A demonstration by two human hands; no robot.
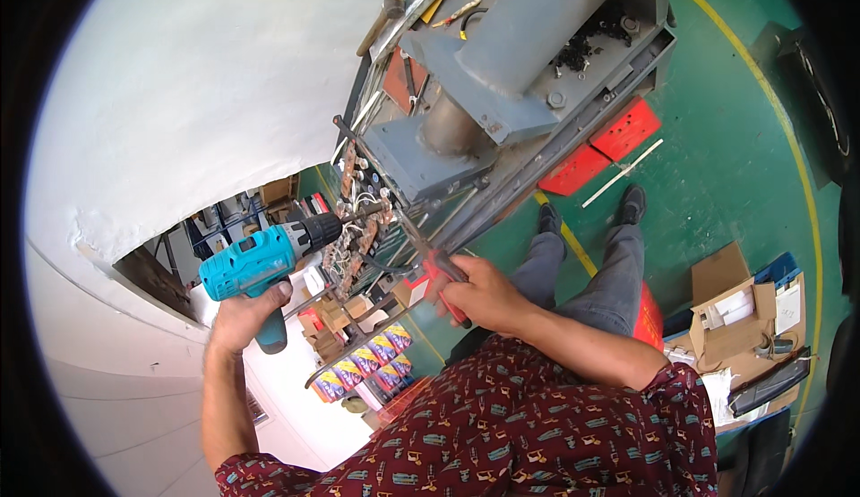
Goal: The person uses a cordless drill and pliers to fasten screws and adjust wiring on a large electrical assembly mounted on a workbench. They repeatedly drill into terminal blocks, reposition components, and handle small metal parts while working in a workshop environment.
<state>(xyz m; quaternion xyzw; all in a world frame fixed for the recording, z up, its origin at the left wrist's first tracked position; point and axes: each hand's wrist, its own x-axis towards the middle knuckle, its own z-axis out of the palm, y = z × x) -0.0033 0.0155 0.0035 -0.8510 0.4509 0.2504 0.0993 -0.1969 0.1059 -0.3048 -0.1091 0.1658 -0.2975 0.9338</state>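
My left hand (244,318) is wrapped round the grip of a teal cordless drill (246,264). Its black chuck (320,231) points right, and the bit reaches a cluster of copper-coloured bars with bolts and wires (367,239). From the other side, my right hand (488,293) grips pliers (439,269) with red and dark handles. The pliers' jaws extend up and left to the same cluster. What they clasp there is too small to make out.
Beyond the cluster stands a grey steel frame (528,27) with bolts and loose hardware. A hammer (383,18) lies at its upper left edge. Red perforated panels (602,146) and a white strip (622,174) lie near my feet. An opened cardboard box (724,295) sits at right.
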